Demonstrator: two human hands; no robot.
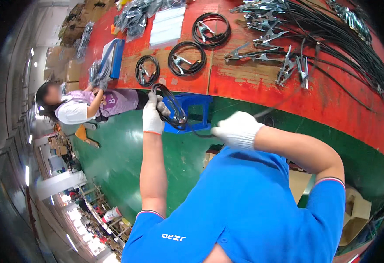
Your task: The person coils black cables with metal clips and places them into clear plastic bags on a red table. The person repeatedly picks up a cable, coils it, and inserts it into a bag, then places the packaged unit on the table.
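White knit gloves cover both my hands. Clear bags lie at the far left of the table, glossy and crumpled; I cannot make out what fills them. Near my right side an open box of brown cardboard stands on the smooth green floor, its inside too dim to read.

My left hand grasps a coil, loops of black cable hanging in the air just off the table's edge, before the blue plastic stool. My right hand, blurred, is curled around the cable that runs out from that coil.

On the worn table, red paint scraped to bare wood in places, lie three round coils, each with a shiny metal clamp in its ring. To the right, more toothed clamps crowd beside a thick sheaf of black cables. On the left, a co-worker in grey gloves handles a clear bag.
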